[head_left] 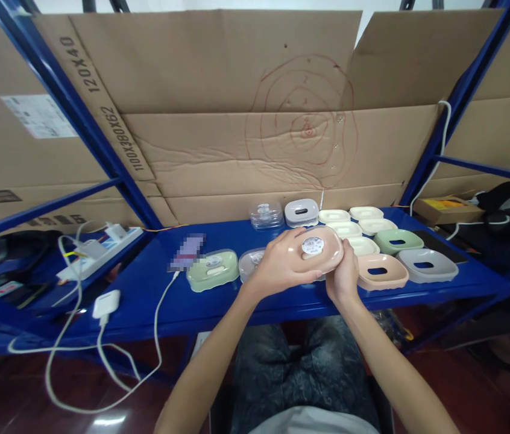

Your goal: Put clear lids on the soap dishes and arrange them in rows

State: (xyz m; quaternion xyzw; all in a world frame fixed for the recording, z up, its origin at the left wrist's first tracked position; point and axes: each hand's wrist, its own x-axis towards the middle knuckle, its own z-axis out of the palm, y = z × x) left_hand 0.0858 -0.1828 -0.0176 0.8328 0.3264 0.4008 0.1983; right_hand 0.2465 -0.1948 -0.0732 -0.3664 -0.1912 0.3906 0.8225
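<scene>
Blurred purple phone [185, 252] on shelf [155, 289]

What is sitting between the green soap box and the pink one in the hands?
In the head view, a clear plastic soap box sits between the green soap box and the held pink soap box.

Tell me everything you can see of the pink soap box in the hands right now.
The pink soap box is a rounded, glossy plastic case, pale peach-pink, with a round white sticker on the side facing up. It is held above the front edge of the blue shelf. The left hand grips its left end, fingers over the top; the right hand supports it from below right. Whether it is closed cannot be told.
</scene>
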